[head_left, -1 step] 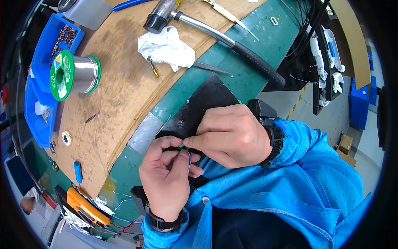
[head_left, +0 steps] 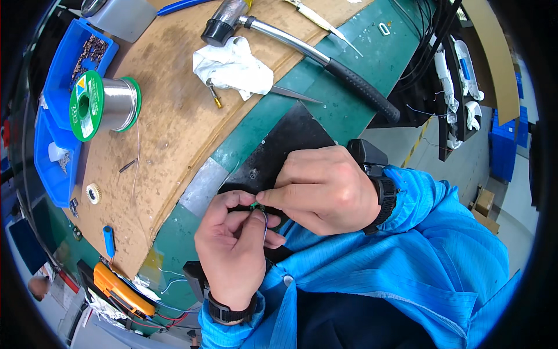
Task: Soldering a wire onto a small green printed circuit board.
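Nothing has visibly moved since the earlier frame: both hands sit in the same pose at the lower centre of the frame, pinching the same small piece. The left hand (head_left: 232, 244), low and centre, has its fingers curled narrow around a thin wire (head_left: 265, 224) that loops by the thumb. The right hand (head_left: 325, 189), just above and to the right, closes its thumb and forefinger on a tiny green part (head_left: 256, 205) where the two hands meet; what the part is cannot be told. Both wrists wear black bands, and blue sleeves (head_left: 418, 256) fill the lower right.

Under the hands lies a black mat (head_left: 285, 139) on the green table (head_left: 349, 70). At the lower left edge lies an orange tool (head_left: 119, 291), with a small blue cylinder (head_left: 108, 239) just above it. Further up and left, a brown board (head_left: 168, 116) covers the table. On it rest a small white toothed wheel (head_left: 93, 193), a spool of solder wire (head_left: 104, 104) with green flanges, and a crumpled white cloth (head_left: 232, 67). Blue bins (head_left: 58, 174) stand at the left rim. At the top, a hammer (head_left: 302, 49) with a black grip runs diagonally from the board onto the table.
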Tool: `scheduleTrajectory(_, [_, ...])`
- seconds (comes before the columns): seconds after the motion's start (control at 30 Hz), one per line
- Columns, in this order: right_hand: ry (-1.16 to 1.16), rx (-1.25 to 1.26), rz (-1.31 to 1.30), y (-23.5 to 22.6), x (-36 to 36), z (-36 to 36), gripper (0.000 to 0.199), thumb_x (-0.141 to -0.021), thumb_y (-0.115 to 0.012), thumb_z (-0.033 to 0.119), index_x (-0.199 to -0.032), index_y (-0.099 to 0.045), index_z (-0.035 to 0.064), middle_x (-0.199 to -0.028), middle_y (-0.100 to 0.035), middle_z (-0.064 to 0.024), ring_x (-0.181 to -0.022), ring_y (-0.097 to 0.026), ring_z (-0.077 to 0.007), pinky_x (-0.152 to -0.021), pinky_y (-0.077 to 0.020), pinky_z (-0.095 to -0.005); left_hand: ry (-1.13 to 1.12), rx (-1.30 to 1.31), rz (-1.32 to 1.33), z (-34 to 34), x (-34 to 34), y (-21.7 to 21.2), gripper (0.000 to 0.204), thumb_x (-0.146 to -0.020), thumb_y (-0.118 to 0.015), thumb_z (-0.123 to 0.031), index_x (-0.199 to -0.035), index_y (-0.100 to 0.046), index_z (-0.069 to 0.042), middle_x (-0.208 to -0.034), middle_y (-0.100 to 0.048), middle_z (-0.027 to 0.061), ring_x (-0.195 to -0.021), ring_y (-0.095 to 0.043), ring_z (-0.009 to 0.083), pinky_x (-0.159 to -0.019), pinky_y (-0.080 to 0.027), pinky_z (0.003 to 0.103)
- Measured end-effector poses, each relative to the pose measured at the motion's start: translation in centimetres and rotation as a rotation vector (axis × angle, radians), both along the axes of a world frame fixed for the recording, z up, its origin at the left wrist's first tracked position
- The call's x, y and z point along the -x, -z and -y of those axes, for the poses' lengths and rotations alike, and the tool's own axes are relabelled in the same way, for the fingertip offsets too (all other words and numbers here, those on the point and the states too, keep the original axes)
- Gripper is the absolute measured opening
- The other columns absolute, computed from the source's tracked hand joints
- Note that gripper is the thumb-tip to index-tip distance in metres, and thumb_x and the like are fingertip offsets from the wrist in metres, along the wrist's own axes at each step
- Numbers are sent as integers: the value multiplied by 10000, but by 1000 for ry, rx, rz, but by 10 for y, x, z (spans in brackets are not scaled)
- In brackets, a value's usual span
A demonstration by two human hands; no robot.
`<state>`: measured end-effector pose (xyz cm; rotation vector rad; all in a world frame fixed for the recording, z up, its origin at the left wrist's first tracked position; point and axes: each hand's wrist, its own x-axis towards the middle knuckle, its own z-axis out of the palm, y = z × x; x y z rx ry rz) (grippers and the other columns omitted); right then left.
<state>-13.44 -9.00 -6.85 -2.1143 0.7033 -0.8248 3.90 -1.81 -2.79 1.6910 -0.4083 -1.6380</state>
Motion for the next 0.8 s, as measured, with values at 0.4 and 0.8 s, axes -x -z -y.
scheduleTrajectory(0.4, [19,84,51,7,-1,-2,245,-684,-788,25,-929,-782,19,-745,-611,-44,-610,-608,-206,-478,-457,-327,-12,-11,8,1,1,0,180,-965,-554,104,-1138,-560,54,-837,-722,170,-651,-707,150,-562,-584,251])
scheduleTrajectory(0.8, [15,121,91,13,1,-3,238,-679,-790,23,-916,-779,17,-726,-590,-34,-590,-593,-199,-454,-428,-324,-13,13,4,-1,2,2,180,-967,-544,113,-1137,-559,57,-820,-721,164,-638,-698,147,-573,-572,244])
